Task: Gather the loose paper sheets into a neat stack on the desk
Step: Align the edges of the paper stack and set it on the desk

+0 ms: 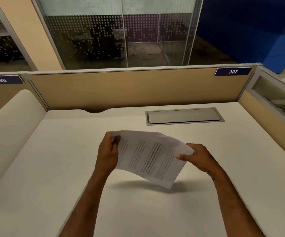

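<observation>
White desk [52, 177] — beige partition [121, 89], label 387 [233, 71], glass wall [112, 31].

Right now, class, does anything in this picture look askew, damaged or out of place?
Only the paper sheets: both hands, left hand and right hand, hold them tilted above the desk, their near corner drooping. No tear or spill shows.
</observation>
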{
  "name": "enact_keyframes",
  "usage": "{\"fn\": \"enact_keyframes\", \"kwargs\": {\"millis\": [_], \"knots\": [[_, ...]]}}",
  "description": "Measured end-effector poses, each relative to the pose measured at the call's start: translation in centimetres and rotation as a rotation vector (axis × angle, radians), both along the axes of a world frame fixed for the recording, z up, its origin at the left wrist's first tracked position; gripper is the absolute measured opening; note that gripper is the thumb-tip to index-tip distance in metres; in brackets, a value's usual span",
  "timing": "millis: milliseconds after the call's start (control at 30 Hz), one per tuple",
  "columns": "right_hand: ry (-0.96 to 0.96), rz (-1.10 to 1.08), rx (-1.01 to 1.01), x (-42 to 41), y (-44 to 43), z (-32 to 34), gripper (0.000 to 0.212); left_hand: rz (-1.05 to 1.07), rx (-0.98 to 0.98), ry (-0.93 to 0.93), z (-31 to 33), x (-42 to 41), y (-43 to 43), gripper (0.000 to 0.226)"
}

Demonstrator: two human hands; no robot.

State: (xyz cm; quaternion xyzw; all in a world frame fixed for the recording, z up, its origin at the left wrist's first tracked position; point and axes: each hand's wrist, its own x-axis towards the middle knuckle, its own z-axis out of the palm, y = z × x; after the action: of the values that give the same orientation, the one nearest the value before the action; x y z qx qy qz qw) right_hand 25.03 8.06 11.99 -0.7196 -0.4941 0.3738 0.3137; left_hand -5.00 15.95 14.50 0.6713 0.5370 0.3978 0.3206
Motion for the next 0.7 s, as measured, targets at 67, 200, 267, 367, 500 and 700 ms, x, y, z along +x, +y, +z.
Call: {"fn": "enact_keyframes", "kwargs": {"millis": [67, 200, 267, 367, 500, 700], "knots": [[-0.151, 0.037, -0.027, -0.6, 0.6, 1.6, 0.051, -0.063, 0.083, 0.083, 2.9, 0.7, 0.5, 0.016], [-0.271, 0.108, 0.205, -4.3, 1.8, 4.5, 0.087, -0.178, 0.213, 0.466, 6.9, 2.9, 0.3, 0.012], [-0.106, 0.134, 0.366, -6.9, 2.5, 5.1, 0.069, -0.246, 0.281, 0.625, 7.5, 4.3, -0.4, 0.021], [0.086, 0.042, 0.496, -9.4, 2.9, 4.4, 0.022, -0.317, 0.398, 0.699, 7.5, 5.8, -1.3, 0.024], [0.321, -0.137, 0.437, -9.8, 2.4, 2.5, 0.012, -0.035, 0.608, 0.761, 5.9, 3.4, -1.2, 0.056], [0.422, -0.187, 0.436, -8.6, 1.7, 1.5, 0.019, 0.155, 0.152, 0.011, 2.1, -1.3, -2.2, 0.076]]}}
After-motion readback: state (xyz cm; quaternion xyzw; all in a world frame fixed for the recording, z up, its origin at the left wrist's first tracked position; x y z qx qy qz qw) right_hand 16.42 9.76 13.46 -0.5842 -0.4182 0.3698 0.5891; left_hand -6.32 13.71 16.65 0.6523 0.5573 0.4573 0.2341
